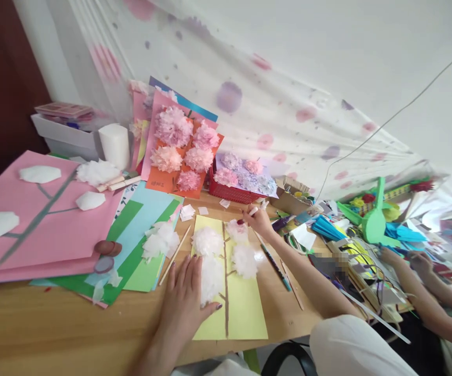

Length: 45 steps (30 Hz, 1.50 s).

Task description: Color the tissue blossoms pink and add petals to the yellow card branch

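Note:
My left hand (183,295) lies flat with fingers apart on the left edge of a yellow sheet (247,316). Its fingertips touch the lower left white paper flower (211,279). On the sheet, a brown painted stem (226,292) runs between several white tissue-paper flowers. At the top right, my right hand (260,219) grips a white marker (253,211). Its dark red tip is at the upper right flower (236,230), which shows a pink tint. Another white flower (244,262) sits below that one.
A pink sheet (53,250) with white shapes lies left, beside green paper (131,271) and loose tissue (161,240). Finished flower pictures (178,141) lean behind, near a red basket (231,192). Pens (275,266) lie right. Another person's hands (396,258) work at far right.

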{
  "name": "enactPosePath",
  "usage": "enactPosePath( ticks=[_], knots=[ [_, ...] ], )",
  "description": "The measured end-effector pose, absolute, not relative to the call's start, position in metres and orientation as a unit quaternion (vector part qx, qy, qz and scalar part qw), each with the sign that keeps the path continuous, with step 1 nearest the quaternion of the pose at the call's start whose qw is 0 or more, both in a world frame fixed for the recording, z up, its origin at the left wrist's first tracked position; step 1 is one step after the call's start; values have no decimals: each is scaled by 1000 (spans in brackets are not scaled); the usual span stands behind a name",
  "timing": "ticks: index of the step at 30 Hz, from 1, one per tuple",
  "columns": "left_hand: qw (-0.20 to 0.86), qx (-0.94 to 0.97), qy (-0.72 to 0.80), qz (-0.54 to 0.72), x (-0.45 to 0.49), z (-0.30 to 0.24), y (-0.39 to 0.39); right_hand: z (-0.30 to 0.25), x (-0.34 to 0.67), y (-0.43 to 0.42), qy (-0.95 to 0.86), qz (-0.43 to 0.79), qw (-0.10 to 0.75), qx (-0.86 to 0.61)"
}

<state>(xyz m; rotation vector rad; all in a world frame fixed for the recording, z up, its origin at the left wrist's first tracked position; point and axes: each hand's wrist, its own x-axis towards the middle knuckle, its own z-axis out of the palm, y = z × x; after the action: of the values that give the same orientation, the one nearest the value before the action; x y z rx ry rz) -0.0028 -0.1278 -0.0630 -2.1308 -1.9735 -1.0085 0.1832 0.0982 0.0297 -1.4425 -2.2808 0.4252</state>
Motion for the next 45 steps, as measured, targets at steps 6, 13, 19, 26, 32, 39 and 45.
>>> enactPosePath(
  ticks=[6, 13, 19, 26, 32, 39, 45],
  knots=[
    [63, -706, -630, -316, -5, -65, -127, 9, 200, 72, -774, 160, 281, -544],
    [65, -723, -619, -300, -9, -64, -128, -4, 210, 59, -724, 173, 344, -572],
    [72, -737, -603, -296, -13, -70, -127, -13, 213, 55, -707, 208, 365, -569],
    [16, -728, -620, -291, -20, -68, -132, 7, 240, 79, -631, 228, 429, -605],
    [10, -733, -623, -271, -27, -63, -138, 7, 236, 94, -628, 316, 412, -580],
    [38, -771, -592, -232, -43, -63, -141, 10, 235, 95, -622, 455, 353, -530],
    [27, -758, -599, -256, -40, -67, -140, 39, 237, 68, -592, 567, 334, -465]
  ],
)
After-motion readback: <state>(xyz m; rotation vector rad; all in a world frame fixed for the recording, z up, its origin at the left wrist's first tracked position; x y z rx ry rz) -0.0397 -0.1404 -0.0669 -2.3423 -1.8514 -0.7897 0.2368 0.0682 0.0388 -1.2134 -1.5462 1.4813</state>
